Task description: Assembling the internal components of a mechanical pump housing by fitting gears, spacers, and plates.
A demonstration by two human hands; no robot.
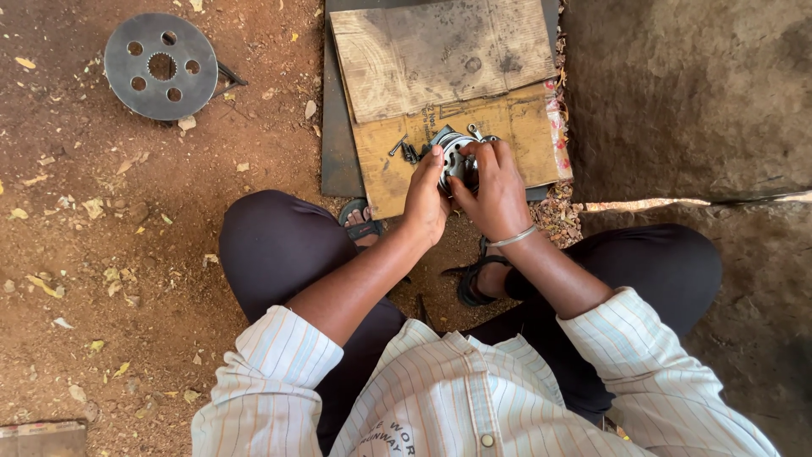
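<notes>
Now left hand (425,196), right hand (495,188): fingers clasp round metal hub (457,159), flat face up, above cardboard (516,127).

Off to the left of the wooden board (440,55) I see a toothed metal disc (161,66) on the dirt; loose bolts (406,150) lie just below the board on cardboard (516,135).

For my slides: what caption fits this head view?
Squatting person, both hands gripping round metal part over cardboard.
</notes>
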